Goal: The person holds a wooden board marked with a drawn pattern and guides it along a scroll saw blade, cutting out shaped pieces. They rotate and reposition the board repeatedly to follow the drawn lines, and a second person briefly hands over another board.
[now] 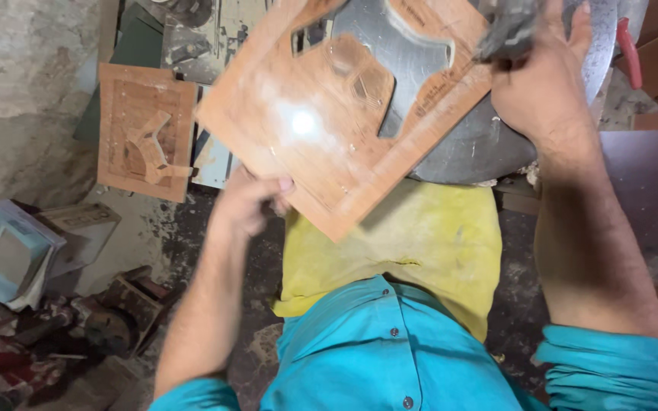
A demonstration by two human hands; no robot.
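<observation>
The wooden board (321,129) with cut-out openings fills the middle and blocks any straight way from below to the grey metal disc (474,144) behind it. Through the board's openings only small parts of the disc can be reached. Left of the board, a second carved wooden panel (146,141) lies just beside it, with a narrow gap between them. Below the board, the yellow cloth (413,243) is bare and open. Far left of the board, a blue box (1,255) and rusty parts (100,320) crowd the floor.
</observation>
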